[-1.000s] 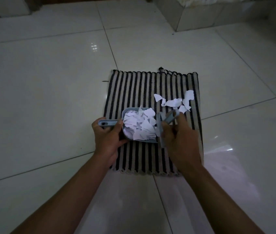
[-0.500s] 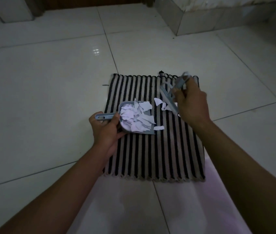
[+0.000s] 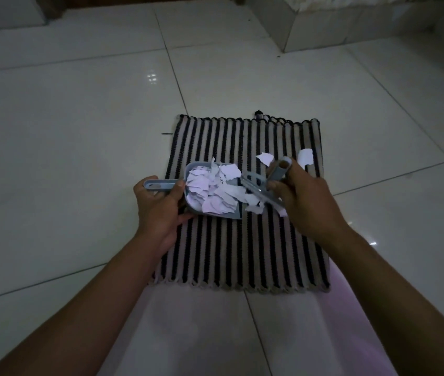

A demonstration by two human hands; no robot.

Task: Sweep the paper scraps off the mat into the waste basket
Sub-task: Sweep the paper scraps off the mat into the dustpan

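Observation:
A black-and-beige striped mat (image 3: 245, 248) lies on the tiled floor. My left hand (image 3: 158, 210) grips the handle of a small grey dustpan (image 3: 192, 169) that rests on the mat and is heaped with white paper scraps (image 3: 215, 189). My right hand (image 3: 303, 202) holds a small grey brush (image 3: 263, 191) by its handle, its head at the pan's open right edge with a few scraps against it. Two loose scraps lie further back on the mat, one (image 3: 265, 158) near the brush handle and one (image 3: 305, 156) by the right edge. No waste basket is in view.
Glossy white floor tiles (image 3: 79, 131) surround the mat on all sides. A low tiled step or plinth (image 3: 324, 31) stands at the back right. A pale block (image 3: 12, 12) sits at the back left. Pinkish cloth (image 3: 215, 335) shows between my forearms.
My right hand swept the brush from the mat's far right back toward the pan, dragging scraps to its open edge. The left hand kept the dustpan in place.

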